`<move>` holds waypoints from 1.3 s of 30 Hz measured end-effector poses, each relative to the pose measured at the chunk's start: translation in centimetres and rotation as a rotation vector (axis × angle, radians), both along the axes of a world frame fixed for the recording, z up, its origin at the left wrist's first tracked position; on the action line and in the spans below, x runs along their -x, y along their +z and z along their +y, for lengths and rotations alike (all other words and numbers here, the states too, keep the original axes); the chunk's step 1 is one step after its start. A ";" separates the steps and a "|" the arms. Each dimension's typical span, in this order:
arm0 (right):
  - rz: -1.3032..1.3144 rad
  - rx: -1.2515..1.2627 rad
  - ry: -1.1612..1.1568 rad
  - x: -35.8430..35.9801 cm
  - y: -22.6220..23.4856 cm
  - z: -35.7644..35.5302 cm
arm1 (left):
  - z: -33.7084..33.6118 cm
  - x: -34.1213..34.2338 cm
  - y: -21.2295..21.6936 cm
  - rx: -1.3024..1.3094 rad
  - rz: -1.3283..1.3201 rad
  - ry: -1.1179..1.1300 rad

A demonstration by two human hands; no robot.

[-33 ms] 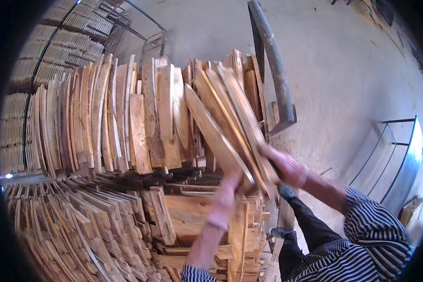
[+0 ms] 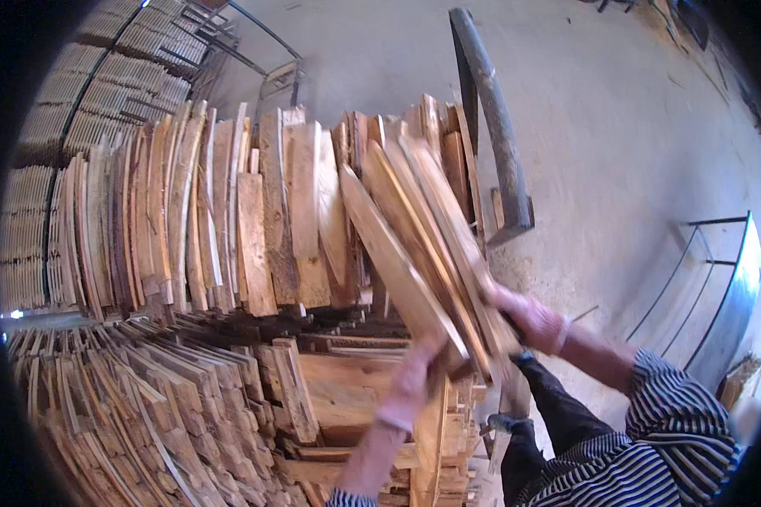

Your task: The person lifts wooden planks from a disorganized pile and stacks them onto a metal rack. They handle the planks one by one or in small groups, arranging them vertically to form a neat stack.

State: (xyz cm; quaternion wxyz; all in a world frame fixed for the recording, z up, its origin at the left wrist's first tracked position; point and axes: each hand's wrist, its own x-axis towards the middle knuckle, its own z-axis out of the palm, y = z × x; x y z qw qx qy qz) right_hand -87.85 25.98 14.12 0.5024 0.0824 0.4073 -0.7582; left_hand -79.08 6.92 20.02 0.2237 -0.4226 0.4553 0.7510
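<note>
Head view: both hands gripped tilted wooden planks (image 2: 414, 245).
Left hand (image 2: 414, 380) fingers clamped lower edge; right hand (image 2: 528, 321) fingers clamped right edge; bare floor (image 2: 634, 169) right.

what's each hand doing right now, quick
Left hand: closed on the low end of the tilted boards.
Right hand: closed on the right edge of the same boards.

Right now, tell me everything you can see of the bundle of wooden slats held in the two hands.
The bundle of slats is several long, thin, pale-brown rough-sawn boards pressed together, tilted with their upper ends leaning left against the standing row of boards. The left hand supports its lower end; the right hand grips its right edge.
</note>
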 end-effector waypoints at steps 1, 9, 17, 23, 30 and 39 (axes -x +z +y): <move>-0.135 -0.152 0.009 -0.2 -0.7 -0.3 | 0.6 -0.3 0.1 -0.071 -0.071 0.114; 0.112 -0.122 -0.061 1.0 -5.7 -2.7 | -0.2 0.9 -3.4 0.184 0.245 -0.075; -0.157 -0.057 -0.091 -7.6 1.3 -0.1 | 0.0 -7.9 4.0 0.050 0.362 -0.024; -0.392 0.002 -0.054 -14.3 1.6 0.9 | 0.7 -18.6 4.4 0.461 0.508 -0.411; 0.676 0.073 0.220 -19.0 8.3 1.9 | 6.2 -29.8 5.5 0.693 0.903 -0.004; 0.693 0.317 0.401 -36.0 16.4 -7.6 | -1.8 -42.5 16.5 0.696 0.647 0.754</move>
